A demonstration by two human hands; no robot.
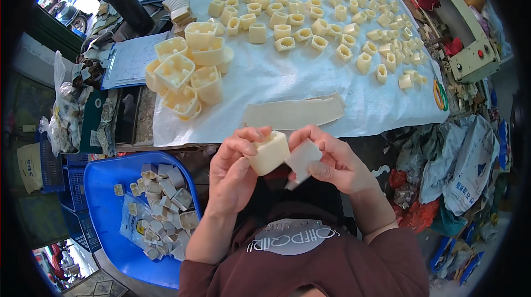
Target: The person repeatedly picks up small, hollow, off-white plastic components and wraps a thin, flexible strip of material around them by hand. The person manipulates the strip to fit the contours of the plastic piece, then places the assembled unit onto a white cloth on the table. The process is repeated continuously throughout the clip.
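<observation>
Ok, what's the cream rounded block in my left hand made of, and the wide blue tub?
Cream rounded block: probably plastic or resin, satin, from its smooth surface. Blue tub: likely moulded plastic, slightly glossy, from its uniform colour and sheen.

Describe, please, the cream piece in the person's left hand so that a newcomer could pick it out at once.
Find the big white sheet, then look just below its near edge, at the left hand. It holds a boxy cream piece. Unlike the other cream pieces lying on the sheet, this one is held up beside the thin grey-white piece in the right hand.
</observation>
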